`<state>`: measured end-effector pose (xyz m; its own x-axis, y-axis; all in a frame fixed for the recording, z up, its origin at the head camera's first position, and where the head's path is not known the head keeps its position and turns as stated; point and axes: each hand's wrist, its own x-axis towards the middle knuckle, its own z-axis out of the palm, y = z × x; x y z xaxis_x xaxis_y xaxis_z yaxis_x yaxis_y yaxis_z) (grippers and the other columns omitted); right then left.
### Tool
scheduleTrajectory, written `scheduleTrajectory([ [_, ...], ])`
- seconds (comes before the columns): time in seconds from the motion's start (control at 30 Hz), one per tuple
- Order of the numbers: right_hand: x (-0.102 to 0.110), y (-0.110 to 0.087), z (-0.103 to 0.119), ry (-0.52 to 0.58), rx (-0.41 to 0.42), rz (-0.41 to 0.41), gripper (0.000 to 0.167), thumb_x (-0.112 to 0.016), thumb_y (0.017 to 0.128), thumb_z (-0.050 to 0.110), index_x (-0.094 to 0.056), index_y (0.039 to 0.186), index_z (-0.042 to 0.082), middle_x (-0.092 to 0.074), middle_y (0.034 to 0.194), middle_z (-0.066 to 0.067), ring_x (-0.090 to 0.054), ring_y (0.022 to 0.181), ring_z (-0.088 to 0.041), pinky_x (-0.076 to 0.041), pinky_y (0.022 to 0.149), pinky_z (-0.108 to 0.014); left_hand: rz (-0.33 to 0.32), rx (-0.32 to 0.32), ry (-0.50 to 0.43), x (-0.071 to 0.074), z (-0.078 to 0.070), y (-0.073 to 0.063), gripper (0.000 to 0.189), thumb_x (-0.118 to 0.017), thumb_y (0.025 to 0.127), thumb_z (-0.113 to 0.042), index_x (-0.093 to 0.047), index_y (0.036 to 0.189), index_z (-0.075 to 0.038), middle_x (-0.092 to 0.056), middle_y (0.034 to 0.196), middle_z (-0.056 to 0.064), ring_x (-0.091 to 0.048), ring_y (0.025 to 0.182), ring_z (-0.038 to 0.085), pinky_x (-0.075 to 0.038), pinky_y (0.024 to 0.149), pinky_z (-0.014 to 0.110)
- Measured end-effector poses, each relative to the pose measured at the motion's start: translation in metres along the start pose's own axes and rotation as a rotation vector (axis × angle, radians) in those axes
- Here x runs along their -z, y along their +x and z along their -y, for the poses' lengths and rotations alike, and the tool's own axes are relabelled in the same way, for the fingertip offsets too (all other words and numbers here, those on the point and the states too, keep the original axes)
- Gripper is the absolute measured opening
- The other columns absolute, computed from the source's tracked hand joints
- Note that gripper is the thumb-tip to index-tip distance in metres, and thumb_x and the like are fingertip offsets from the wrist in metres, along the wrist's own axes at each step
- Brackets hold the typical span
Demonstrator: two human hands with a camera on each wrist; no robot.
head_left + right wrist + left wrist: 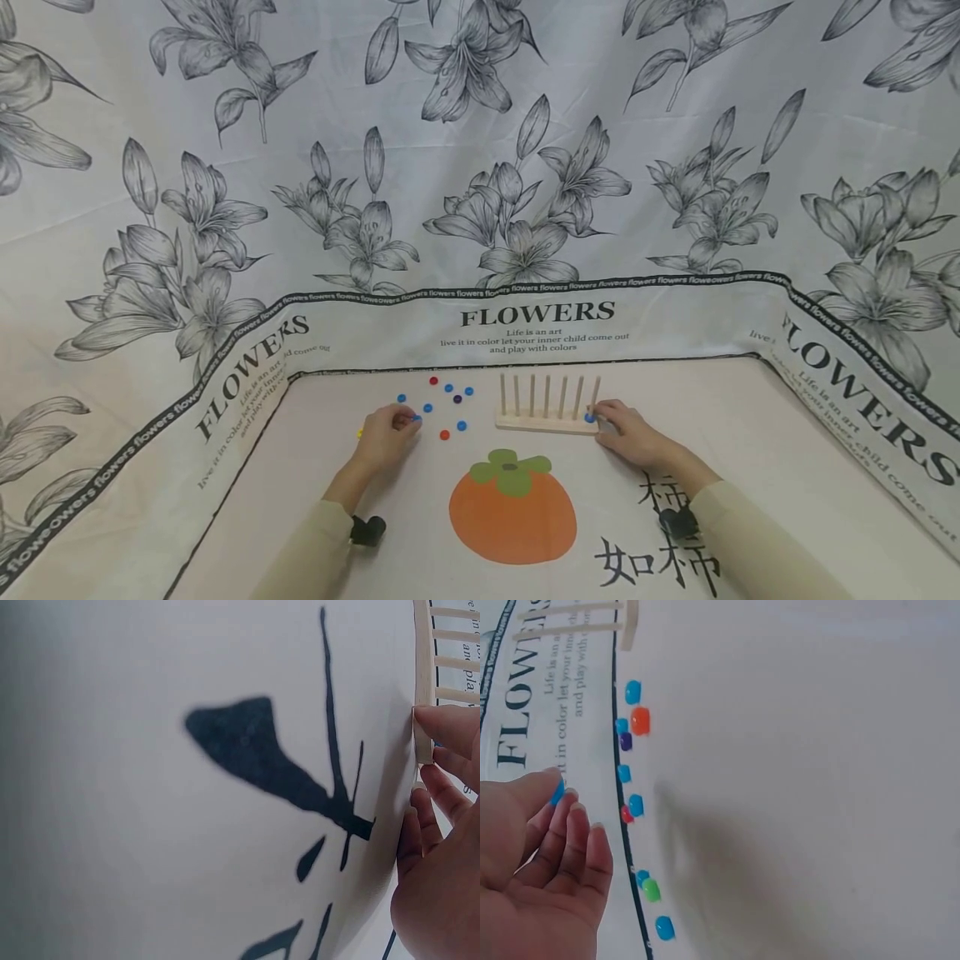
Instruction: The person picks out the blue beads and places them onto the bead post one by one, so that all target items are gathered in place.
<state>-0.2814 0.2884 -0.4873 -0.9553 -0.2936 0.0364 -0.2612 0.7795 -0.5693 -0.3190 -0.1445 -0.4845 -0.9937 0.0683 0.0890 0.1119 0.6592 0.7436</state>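
Observation:
Between thumb and index finger, my left hand (pixel 388 432) pinches a small blue bead (pixel 557 792); its other fingers are bent loosely in the left wrist view. A wooden peg rack (pixel 543 424) with a row of upright pegs stands to the right of the loose beads. My right hand (pixel 632 435) grips the right end of its base, thumb against the front side in the right wrist view. A blue bead (pixel 589 417) sits low at the rightmost peg, partly covered by the right fingers.
Several loose beads lie around the left hand, among them a red bead (pixel 433 381), a purple bead (pixel 457 399), an orange-red bead (pixel 444 435) and a green bead (pixel 651 890). The cloth (pixel 420 517) has a printed persimmon; a flowered curtain (pixel 540 329) rises behind.

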Motion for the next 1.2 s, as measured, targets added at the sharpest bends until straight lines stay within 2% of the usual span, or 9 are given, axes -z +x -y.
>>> scheduleTrajectory([
  [0.2,-0.001,0.002,-0.002,-0.005,-0.009,0.003,0.052,-0.058,0.102,0.015,-0.045,0.148,-0.005,-0.039,0.152,-0.029,-0.035,0.140,-0.053,-0.030,0.112,-0.067,-0.012,-0.066,-0.064,-0.001,-0.018,-0.005,0.025,-0.071,0.098,-0.019,-0.069,0.118,-0.004,-0.065,0.097,0.002,-0.060,0.091,0.018,-0.055,0.087,0.034],
  [0.43,-0.001,0.003,-0.004,0.005,-0.010,0.004,0.052,-0.057,0.103,0.015,-0.044,0.149,-0.004,-0.039,0.153,-0.027,-0.034,0.140,-0.052,-0.030,0.112,-0.068,-0.017,-0.148,-0.112,-0.008,-0.036,-0.010,0.019,-0.072,0.097,-0.020,-0.070,0.113,-0.011,-0.067,0.096,-0.001,-0.061,0.092,0.016,-0.056,0.089,0.033],
  [0.6,-0.001,0.003,-0.004,-0.003,-0.005,-0.003,0.052,-0.058,0.102,0.015,-0.045,0.149,-0.004,-0.039,0.153,-0.028,-0.035,0.140,-0.052,-0.030,0.112,-0.068,-0.007,-0.167,-0.155,-0.015,-0.047,-0.010,0.020,-0.073,0.097,-0.020,-0.070,0.114,-0.010,-0.067,0.097,-0.001,-0.062,0.093,0.017,-0.056,0.090,0.033],
  [0.83,-0.002,0.002,-0.005,0.009,-0.007,-0.006,0.053,-0.058,0.102,0.015,-0.044,0.149,-0.005,-0.040,0.152,-0.028,-0.035,0.139,-0.052,-0.030,0.112,-0.068,0.033,-0.199,-0.185,-0.030,-0.057,-0.011,0.022,-0.074,0.096,-0.020,-0.070,0.115,-0.010,-0.066,0.096,-0.002,-0.062,0.090,0.015,-0.056,0.082,0.025],
  [1.2,-0.003,0.003,-0.005,-0.003,-0.029,0.004,0.054,-0.058,0.102,0.017,-0.044,0.149,-0.003,-0.039,0.153,-0.027,-0.034,0.140,-0.052,-0.031,0.112,-0.068,0.056,-0.380,-0.222,-0.052,-0.089,-0.008,0.015,-0.074,0.095,-0.013,-0.073,0.107,-0.005,-0.067,0.089,-0.001,-0.063,0.082,0.010,-0.056,0.076,0.024],
])
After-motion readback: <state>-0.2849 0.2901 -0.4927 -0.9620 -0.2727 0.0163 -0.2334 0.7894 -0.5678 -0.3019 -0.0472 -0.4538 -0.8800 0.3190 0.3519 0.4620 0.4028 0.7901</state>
